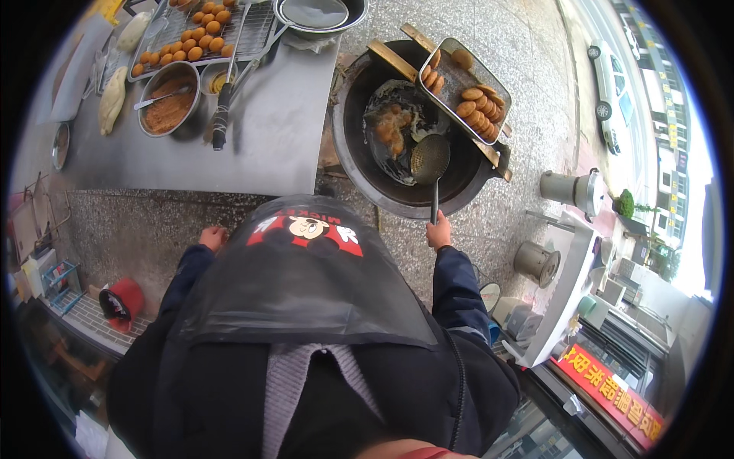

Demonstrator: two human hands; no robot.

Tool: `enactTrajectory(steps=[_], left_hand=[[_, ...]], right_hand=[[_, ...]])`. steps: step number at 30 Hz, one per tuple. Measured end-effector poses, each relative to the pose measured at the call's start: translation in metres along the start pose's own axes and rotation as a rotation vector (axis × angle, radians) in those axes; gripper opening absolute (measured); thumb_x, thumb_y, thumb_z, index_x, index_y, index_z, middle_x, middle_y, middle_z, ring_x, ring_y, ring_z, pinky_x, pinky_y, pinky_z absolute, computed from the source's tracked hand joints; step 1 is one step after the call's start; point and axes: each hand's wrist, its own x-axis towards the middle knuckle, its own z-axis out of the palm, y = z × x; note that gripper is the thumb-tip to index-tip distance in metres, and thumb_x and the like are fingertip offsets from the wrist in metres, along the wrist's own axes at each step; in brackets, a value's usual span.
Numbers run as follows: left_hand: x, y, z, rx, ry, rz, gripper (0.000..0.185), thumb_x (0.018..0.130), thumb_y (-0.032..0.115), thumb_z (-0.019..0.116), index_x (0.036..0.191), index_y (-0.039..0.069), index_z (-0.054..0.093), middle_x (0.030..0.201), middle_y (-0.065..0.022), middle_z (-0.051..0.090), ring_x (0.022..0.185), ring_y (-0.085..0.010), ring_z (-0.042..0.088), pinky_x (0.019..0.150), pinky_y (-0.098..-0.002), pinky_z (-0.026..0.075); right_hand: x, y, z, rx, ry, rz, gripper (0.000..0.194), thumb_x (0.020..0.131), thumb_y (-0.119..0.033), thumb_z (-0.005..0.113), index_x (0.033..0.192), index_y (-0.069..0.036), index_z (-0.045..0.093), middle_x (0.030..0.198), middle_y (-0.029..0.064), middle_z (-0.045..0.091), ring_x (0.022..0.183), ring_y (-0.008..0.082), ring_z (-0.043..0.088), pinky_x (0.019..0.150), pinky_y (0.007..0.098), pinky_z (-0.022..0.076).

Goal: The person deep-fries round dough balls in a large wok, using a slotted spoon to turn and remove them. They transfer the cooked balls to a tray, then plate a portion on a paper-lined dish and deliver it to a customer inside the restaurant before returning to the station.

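My right hand (439, 232) grips the handle of a perforated metal skimmer (430, 156). The skimmer's bowl hangs over the oil in a large dark wok (351, 160). Beside it, a clump of browned food (391, 127) fries among bubbles. Across the wok's far right side lie wooden slats (393, 59), which carry a metal tray (456, 86) with round fried cakes (480, 109). My left hand (213, 238) hangs low at the left edge of my black apron (309, 292), below the table's front edge. Its fingers look curled, but I cannot tell whether they hold anything.
On the steel table (264, 163) at left stand a bowl of reddish-brown filling (166, 109), pale dough pieces (113, 100), brown balls (198, 43) on a rack and long-handled tongs (221, 117). A red bucket (129, 301) sits at lower left, metal canisters (537, 264) at right.
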Motion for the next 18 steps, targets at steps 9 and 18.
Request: enactTrajectory(steps=[9,18], left_hand=[[-0.011,-0.02,0.005,0.095,0.068,0.024,0.031,0.085,0.027,0.055,0.077,-0.002,0.065,0.067,-0.0101,0.064,0.061,-0.0166,0.06,0.058,-0.0306,0.047],[-0.042,-0.06,0.009,0.063,0.144,-0.058,0.029,0.083,0.026,0.055,0.075,0.0,0.066,0.065,-0.0099,0.064,0.062,-0.0155,0.061,0.059,-0.0294,0.047]], right_hand=[[0.029,-0.067,0.059,1.159,-0.465,0.558,0.012,0.084,0.003,0.049,0.092,-0.005,0.045,0.073,0.008,0.051,0.054,0.0123,0.046,0.044,0.025,0.0392],[0.118,-0.097,0.065,0.983,-0.419,0.345,0.012,0.083,0.002,0.05,0.092,-0.006,0.046,0.072,0.0066,0.051,0.051,0.0143,0.049,0.04,0.0264,0.0403]])
